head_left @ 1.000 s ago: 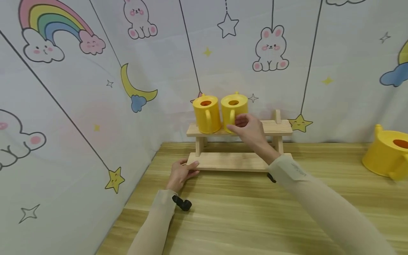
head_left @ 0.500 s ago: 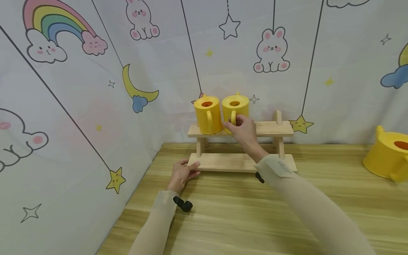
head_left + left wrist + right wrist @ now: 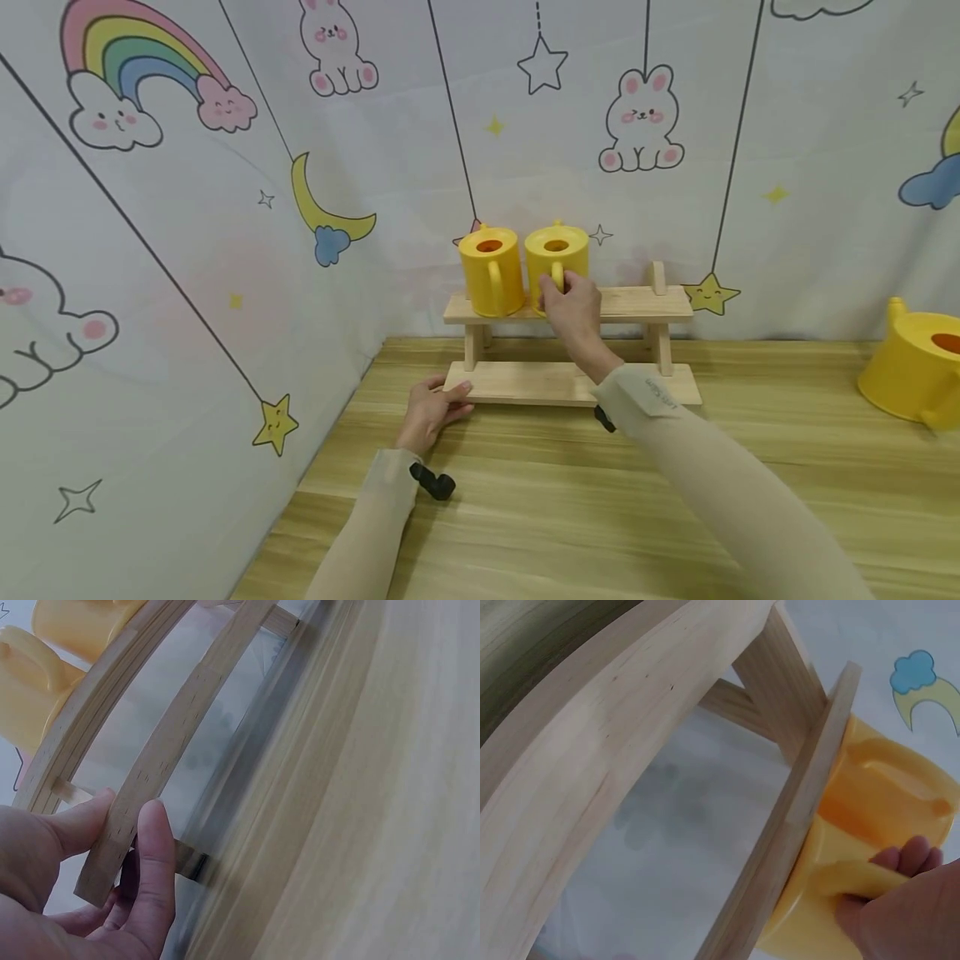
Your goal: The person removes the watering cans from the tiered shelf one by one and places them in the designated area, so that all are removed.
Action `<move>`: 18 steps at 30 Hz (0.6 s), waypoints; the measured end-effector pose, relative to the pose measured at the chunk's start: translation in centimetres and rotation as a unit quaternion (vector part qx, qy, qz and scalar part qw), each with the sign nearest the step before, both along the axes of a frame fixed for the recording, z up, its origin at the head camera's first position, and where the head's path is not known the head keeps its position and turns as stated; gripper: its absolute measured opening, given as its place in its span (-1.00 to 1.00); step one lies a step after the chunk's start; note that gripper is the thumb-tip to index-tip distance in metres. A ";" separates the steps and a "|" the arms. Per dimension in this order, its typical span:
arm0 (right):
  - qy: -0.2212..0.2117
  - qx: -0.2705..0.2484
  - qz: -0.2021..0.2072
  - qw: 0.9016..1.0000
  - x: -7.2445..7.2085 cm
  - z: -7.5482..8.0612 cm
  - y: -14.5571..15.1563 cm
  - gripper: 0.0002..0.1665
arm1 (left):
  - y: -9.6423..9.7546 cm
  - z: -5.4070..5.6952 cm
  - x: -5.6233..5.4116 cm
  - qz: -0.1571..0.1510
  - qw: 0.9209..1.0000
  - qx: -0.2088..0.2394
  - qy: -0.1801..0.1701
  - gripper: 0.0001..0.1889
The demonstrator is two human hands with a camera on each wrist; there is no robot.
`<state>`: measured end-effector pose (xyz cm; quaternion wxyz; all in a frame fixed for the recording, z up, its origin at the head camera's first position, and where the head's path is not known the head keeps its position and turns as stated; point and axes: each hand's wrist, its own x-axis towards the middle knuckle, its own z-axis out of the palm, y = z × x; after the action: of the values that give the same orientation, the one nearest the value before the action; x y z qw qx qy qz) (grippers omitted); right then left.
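Two small yellow watering cans stand side by side on the top board of a two-tier wooden shelf (image 3: pixel 637 305). My right hand (image 3: pixel 576 310) grips the handle (image 3: pixel 859 878) of the right watering can (image 3: pixel 539 265), whose base seems to rest on the board. The left watering can (image 3: pixel 480 279) stands just beside it, its handle facing me. With thumb and fingers, my left hand (image 3: pixel 429 415) pinches the left end of the lower board (image 3: pixel 142 780). In the left wrist view the thumb lies on one face of that board and a finger on the other.
A third yellow watering can (image 3: pixel 903 375) stands on the wooden table (image 3: pixel 570 517) at the far right. A printed fabric wall (image 3: pixel 420 167) closes off the back and left. A small upright peg (image 3: pixel 658 278) rises at the shelf's right end.
My right hand has moved slightly left and closed its fingers round the right can's handle. That can has turned a little, its handle swinging rightward. The left hand has stayed on the lower board.
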<state>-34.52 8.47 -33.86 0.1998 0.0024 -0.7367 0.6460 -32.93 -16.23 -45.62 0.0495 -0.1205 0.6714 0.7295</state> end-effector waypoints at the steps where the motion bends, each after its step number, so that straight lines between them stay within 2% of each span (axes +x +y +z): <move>1: 0.002 0.004 -0.012 1.000 0.0 0.0 0.0 -0.60 | 0.0 0.0 0.0 0.000 1.000 0.000 0.000 -0.28; 7: 0.013 0.024 -0.072 0.997 0.2 0.0 0.0 -0.57 | -0.2 -0.2 -0.1 -0.001 1.000 0.001 0.005 -0.28; 18: 0.037 0.029 -0.091 0.995 0.2 -0.6 1.4 -0.61 | -0.2 -0.2 -0.1 0.001 1.000 0.007 0.008 -0.26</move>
<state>-34.28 9.91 -34.41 0.2846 -0.0354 -0.7444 0.6030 -33.01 -16.42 -45.82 0.0441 -0.1148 0.6663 0.7354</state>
